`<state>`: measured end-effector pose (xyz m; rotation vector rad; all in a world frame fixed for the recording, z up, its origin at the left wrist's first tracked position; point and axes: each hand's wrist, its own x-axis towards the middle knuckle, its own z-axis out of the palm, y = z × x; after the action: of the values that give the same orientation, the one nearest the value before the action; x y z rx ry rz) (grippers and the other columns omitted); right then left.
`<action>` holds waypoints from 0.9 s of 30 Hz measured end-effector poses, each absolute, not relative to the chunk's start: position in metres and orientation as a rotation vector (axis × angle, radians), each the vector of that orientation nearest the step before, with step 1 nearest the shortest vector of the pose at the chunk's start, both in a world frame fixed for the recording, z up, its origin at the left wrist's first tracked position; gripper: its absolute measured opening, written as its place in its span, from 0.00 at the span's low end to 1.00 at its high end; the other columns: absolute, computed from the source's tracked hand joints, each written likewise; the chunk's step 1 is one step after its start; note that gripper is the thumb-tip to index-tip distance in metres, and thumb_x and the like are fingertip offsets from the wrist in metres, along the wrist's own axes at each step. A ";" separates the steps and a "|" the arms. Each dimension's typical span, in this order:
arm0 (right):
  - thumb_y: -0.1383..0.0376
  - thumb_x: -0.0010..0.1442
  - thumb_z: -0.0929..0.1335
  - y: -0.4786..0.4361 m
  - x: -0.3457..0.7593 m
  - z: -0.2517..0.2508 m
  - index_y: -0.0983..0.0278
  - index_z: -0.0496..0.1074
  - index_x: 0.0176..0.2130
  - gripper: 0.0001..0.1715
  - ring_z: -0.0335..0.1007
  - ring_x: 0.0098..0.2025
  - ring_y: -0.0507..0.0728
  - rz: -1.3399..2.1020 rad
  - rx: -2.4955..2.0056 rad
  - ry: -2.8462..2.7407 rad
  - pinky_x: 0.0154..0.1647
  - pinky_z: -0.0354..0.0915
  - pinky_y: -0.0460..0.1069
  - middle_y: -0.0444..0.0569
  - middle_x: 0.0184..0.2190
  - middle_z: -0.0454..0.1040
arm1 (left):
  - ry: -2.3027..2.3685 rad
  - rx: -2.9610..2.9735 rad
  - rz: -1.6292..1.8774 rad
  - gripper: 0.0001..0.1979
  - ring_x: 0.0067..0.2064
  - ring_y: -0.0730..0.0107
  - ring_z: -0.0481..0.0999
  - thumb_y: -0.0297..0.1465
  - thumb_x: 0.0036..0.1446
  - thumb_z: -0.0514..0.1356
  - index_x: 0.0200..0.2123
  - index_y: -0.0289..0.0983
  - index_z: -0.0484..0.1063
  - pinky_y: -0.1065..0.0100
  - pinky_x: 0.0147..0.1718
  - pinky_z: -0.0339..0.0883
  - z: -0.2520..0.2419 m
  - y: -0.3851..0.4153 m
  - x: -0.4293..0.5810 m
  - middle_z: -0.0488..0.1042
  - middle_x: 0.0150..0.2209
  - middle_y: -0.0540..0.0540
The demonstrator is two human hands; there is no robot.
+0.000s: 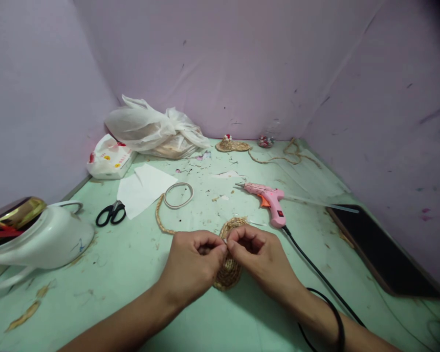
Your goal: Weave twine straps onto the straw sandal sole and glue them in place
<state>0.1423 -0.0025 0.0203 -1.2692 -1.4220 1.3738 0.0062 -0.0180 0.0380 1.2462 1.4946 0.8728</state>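
Observation:
Over a woven straw piece (pixel 229 277), shaped like a small slipper sole, my left hand (pixel 192 261) and my right hand (pixel 266 259) meet with thumbs and fingers pinched. A tiny whitish bit (pixel 225 240) shows between the fingertips, too small to name. Both hands hide the middle of the straw piece. A braided straw cord (pixel 160 217) runs out from behind my left hand towards a pale ring (pixel 179 195). To the right of the far end of the straw piece lies a pink glue gun (pixel 266 193) with a glue stick in its back.
Black scissors (pixel 112 213) and white paper (pixel 143 188) lie left. A white pot (pixel 55 239) stands at the left edge. Behind are a plastic bag (pixel 157 127), a small straw slipper (pixel 236 146) and a bead container (pixel 266 141). A dark tablet (pixel 381 249) and black cable (pixel 315 271) are right.

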 end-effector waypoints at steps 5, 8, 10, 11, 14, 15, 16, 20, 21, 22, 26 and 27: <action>0.68 0.44 0.65 -0.004 0.142 0.020 0.65 0.68 0.23 0.02 0.62 0.23 0.49 1.368 -1.256 -1.456 0.24 0.60 0.45 0.44 0.21 0.69 | 1.475 1.212 0.783 0.06 0.19 0.75 0.65 0.30 0.43 0.58 0.21 0.33 0.72 0.74 0.18 0.58 0.041 -0.019 0.004 0.68 0.16 0.50; 0.68 0.44 0.65 -0.004 0.143 0.020 0.65 0.68 0.23 0.02 0.62 0.23 0.49 1.351 -1.231 -1.503 0.23 0.59 0.45 0.44 0.20 0.69 | 1.481 1.293 0.729 0.07 0.19 0.75 0.65 0.30 0.45 0.57 0.21 0.33 0.73 0.74 0.18 0.57 0.044 -0.018 0.003 0.68 0.16 0.50; 0.68 0.44 0.65 -0.004 0.142 0.021 0.66 0.68 0.22 0.03 0.61 0.22 0.49 1.338 -1.220 -1.532 0.22 0.59 0.44 0.43 0.19 0.68 | 1.505 1.350 0.715 0.08 0.19 0.76 0.62 0.29 0.45 0.56 0.20 0.32 0.73 0.74 0.17 0.54 0.045 -0.019 0.002 0.66 0.15 0.50; 0.68 0.44 0.65 -0.004 0.142 0.022 0.66 0.68 0.22 0.03 0.60 0.21 0.49 1.334 -1.218 -1.539 0.22 0.59 0.44 0.43 0.19 0.67 | 1.518 1.366 0.713 0.08 0.18 0.77 0.61 0.28 0.44 0.56 0.19 0.32 0.72 0.75 0.17 0.53 0.045 -0.019 0.002 0.65 0.14 0.51; 0.68 0.44 0.65 -0.005 0.140 0.023 0.65 0.68 0.21 0.03 0.59 0.20 0.48 1.330 -1.214 -1.549 0.21 0.58 0.44 0.42 0.18 0.66 | 1.555 1.385 0.729 0.08 0.18 0.79 0.57 0.29 0.43 0.56 0.18 0.32 0.71 0.75 0.16 0.50 0.043 -0.021 0.002 0.62 0.14 0.52; 0.68 0.44 0.65 -0.005 0.140 0.023 0.65 0.68 0.21 0.03 0.59 0.20 0.48 1.328 -1.216 -1.551 0.20 0.58 0.44 0.42 0.18 0.66 | 1.564 1.388 0.742 0.08 0.18 0.78 0.56 0.29 0.43 0.56 0.18 0.33 0.71 0.75 0.16 0.49 0.042 -0.021 0.003 0.62 0.14 0.52; 0.68 0.44 0.65 -0.006 0.140 0.023 0.65 0.67 0.21 0.03 0.59 0.20 0.48 1.330 -1.220 -1.549 0.20 0.58 0.44 0.42 0.18 0.66 | 1.568 1.391 0.758 0.07 0.18 0.78 0.56 0.29 0.43 0.56 0.18 0.33 0.70 0.75 0.16 0.49 0.040 -0.021 0.003 0.61 0.14 0.52; 0.68 0.44 0.65 -0.007 0.140 0.021 0.65 0.66 0.21 0.02 0.58 0.20 0.48 1.369 -1.224 -1.495 0.20 0.58 0.43 0.41 0.18 0.66 | 1.553 1.393 0.821 0.06 0.18 0.79 0.56 0.29 0.41 0.56 0.17 0.34 0.68 0.75 0.15 0.49 0.037 -0.021 0.003 0.60 0.13 0.53; 0.69 0.43 0.65 -0.006 0.140 0.021 0.65 0.66 0.21 0.02 0.59 0.21 0.48 1.385 -1.223 -1.480 0.21 0.59 0.43 0.41 0.18 0.66 | 1.540 1.385 0.828 0.05 0.18 0.79 0.55 0.28 0.40 0.56 0.16 0.34 0.68 0.75 0.15 0.49 0.036 -0.021 0.003 0.60 0.13 0.53; 0.69 0.43 0.65 -0.006 0.140 0.020 0.65 0.66 0.21 0.02 0.60 0.22 0.48 1.403 -1.222 -1.468 0.21 0.59 0.44 0.42 0.19 0.67 | 1.525 1.373 0.831 0.05 0.18 0.79 0.55 0.28 0.39 0.55 0.16 0.34 0.68 0.75 0.15 0.48 0.036 -0.020 0.003 0.60 0.13 0.53; 0.69 0.42 0.65 -0.005 0.142 0.021 0.64 0.65 0.21 0.01 0.62 0.24 0.50 1.474 -1.205 -1.422 0.25 0.60 0.45 0.44 0.22 0.69 | 1.481 1.326 0.824 0.04 0.18 0.80 0.55 0.26 0.38 0.55 0.17 0.34 0.67 0.75 0.16 0.48 0.036 -0.018 0.002 0.59 0.14 0.54; 0.69 0.42 0.65 -0.004 0.142 0.021 0.64 0.65 0.21 0.01 0.62 0.25 0.50 1.483 -1.201 -1.407 0.26 0.60 0.46 0.44 0.22 0.69 | 1.481 1.321 0.825 0.03 0.18 0.80 0.54 0.26 0.38 0.54 0.16 0.34 0.67 0.75 0.16 0.48 0.036 -0.017 0.002 0.59 0.14 0.54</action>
<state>0.1424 -0.0041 0.0214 -1.2013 -1.4070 1.4828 0.0019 -0.0173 0.0360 1.3205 1.4812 0.8253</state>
